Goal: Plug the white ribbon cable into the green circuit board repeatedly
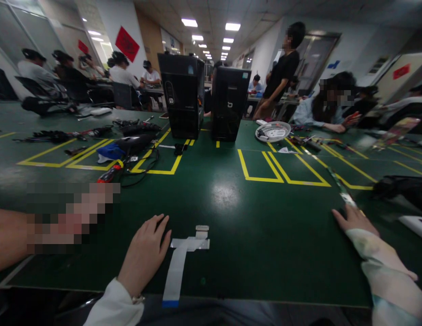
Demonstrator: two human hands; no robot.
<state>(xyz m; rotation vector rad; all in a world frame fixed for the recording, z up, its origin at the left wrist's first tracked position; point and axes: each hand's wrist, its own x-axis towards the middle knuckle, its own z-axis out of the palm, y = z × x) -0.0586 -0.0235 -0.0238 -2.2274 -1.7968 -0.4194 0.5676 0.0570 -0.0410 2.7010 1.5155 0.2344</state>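
Note:
My left hand (144, 251) rests palm down on the green table, fingers stretched and thumb apart, holding nothing. Just to its right lies a white flat ribbon cable (176, 274) with a blue end, crossed by a clear strip and ending in a small connector (201, 228). The cable's blue end reaches the table's front edge. Far to the right, my right hand (358, 221) is spread over the table, its thumb pointing out to the left. Its fingertips are at the near end of a long, narrow green strip, perhaps a circuit board (338, 183); whether they touch it is unclear.
At left, another person's arm (10, 235) reaches in beside a red-and-black screwdriver (109, 174). Two black computer towers (181, 99) stand at the back. Yellow tape outlines (265, 179) mark the table. A white basket (274, 131), cables and tools lie further back. Several people sit around.

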